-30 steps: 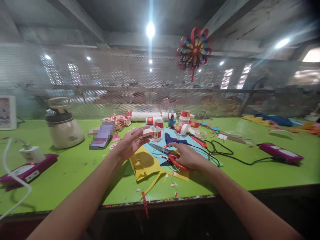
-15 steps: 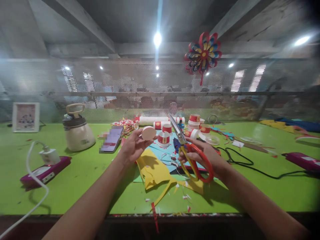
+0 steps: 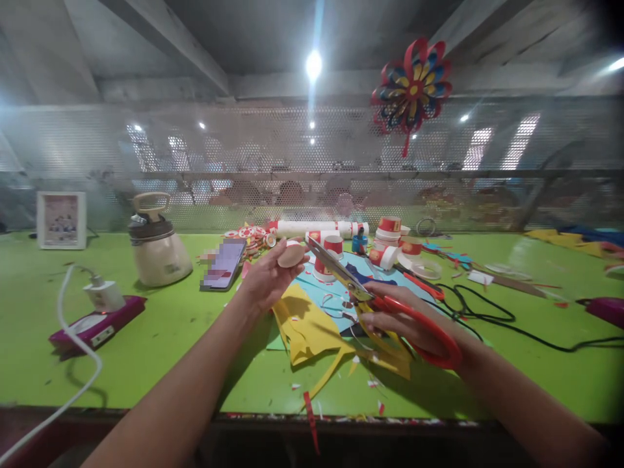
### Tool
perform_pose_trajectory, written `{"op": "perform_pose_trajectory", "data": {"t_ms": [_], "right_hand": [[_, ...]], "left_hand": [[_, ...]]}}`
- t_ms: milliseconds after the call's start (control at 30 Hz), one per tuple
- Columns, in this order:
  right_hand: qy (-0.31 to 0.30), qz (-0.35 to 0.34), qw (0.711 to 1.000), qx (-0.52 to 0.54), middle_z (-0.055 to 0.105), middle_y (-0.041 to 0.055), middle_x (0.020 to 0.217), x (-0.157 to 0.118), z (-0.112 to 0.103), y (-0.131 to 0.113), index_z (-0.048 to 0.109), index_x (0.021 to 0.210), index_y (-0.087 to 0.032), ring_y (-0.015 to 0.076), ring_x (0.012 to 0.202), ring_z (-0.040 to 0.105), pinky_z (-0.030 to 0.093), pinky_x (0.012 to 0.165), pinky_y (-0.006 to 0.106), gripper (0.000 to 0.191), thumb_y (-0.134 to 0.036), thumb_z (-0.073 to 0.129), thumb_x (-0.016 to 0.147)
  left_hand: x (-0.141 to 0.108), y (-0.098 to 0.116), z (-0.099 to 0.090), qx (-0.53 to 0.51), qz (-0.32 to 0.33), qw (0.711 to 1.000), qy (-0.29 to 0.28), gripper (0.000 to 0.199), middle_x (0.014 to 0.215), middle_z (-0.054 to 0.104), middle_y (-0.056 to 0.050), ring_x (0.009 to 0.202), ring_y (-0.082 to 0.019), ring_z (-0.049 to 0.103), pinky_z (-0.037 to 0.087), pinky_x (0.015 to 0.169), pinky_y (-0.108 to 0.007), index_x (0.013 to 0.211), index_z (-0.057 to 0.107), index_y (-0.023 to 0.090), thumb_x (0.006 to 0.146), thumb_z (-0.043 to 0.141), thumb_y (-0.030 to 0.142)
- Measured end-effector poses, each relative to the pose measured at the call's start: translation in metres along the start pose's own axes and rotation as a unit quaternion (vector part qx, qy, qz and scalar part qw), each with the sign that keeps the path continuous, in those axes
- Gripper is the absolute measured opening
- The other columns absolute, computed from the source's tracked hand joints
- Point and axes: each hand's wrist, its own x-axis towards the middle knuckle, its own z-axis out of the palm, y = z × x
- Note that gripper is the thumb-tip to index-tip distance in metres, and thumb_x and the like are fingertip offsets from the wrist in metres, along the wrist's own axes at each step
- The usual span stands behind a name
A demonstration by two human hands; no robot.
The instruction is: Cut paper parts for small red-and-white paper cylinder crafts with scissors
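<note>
My left hand (image 3: pixel 267 276) holds a small round pale disc (image 3: pixel 291 254), which looks like a piece of a paper cup, between thumb and fingers. In my right hand (image 3: pixel 400 312) are large scissors (image 3: pixel 358 289) with red and yellow handles; their blades point up and left, with the tips close to the disc's right side. Beyond the blades stand red and white paper cups (image 3: pixel 334 244). Yellow paper (image 3: pixel 305 325) and light blue sheets (image 3: pixel 312 297) lie beneath my hands.
A phone (image 3: pixel 227 263), a jug (image 3: pixel 158 250) and a purple power strip (image 3: pixel 117 322) are on the left of the green table (image 3: pixel 185 364). Black cable (image 3: pixel 487 315) runs across the right. A colourful paper flower (image 3: pixel 413 91) hangs above, before a perforated screen.
The scissors have swung from steeply upright to a lower slant, and their tips have come near the disc. The disc is slightly tilted. The whole view has shifted a little.
</note>
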Motion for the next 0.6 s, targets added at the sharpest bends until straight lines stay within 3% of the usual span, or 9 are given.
{"op": "perform_pose_trajectory", "data": {"t_ms": [133, 300, 500, 600], "right_hand": [[-0.031, 0.001, 0.999, -0.020, 0.064, 0.0009, 0.079, -0.0006, -0.0005, 0.0000, 0.061, 0.095, -0.026, 0.0194, 0.071, 0.062, 0.052, 0.063, 0.030, 0.018, -0.022, 0.060, 0.078], [-0.067, 0.002, 0.997, -0.041, 0.066, 0.0038, 0.094, 0.0006, -0.0018, -0.0077, 0.060, 0.100, -0.022, 0.0208, 0.084, 0.062, 0.051, 0.068, 0.029, 0.020, -0.022, 0.058, 0.080], [-0.081, 0.011, 0.996, -0.044, 0.065, 0.0010, 0.084, 0.0005, -0.0034, -0.0035, 0.063, 0.099, -0.021, 0.0160, 0.071, 0.059, 0.050, 0.060, 0.025, 0.019, -0.022, 0.060, 0.080], [-0.072, 0.009, 0.996, -0.047, 0.066, 0.0032, 0.091, 0.0003, -0.0045, -0.0019, 0.064, 0.098, -0.020, 0.0172, 0.076, 0.060, 0.050, 0.063, 0.026, 0.018, -0.023, 0.060, 0.081]], "left_hand": [[-0.0059, 0.0007, 0.0012, 0.025, 0.061, 0.996, -0.060, 0.027, 0.106, 0.069, -0.010, 0.100, -0.019, 0.064, 0.049, 0.091, -0.029, 0.106, 0.068, 0.014, 0.080, 0.064, 0.018], [-0.0081, 0.0028, 0.0018, 0.024, 0.078, 0.994, -0.074, 0.028, 0.106, 0.070, -0.012, 0.107, -0.022, 0.063, 0.043, 0.102, -0.034, 0.105, 0.069, 0.012, 0.078, 0.065, 0.018], [-0.0091, 0.0043, 0.0045, 0.011, 0.070, 0.995, -0.074, 0.029, 0.103, 0.069, -0.011, 0.103, -0.021, 0.063, 0.045, 0.099, -0.033, 0.107, 0.068, 0.012, 0.079, 0.062, 0.017], [-0.0061, 0.0032, 0.0055, 0.019, 0.043, 0.998, -0.038, 0.025, 0.093, 0.069, -0.010, 0.088, -0.016, 0.064, 0.053, 0.080, -0.026, 0.103, 0.068, 0.012, 0.082, 0.062, 0.023]]}}
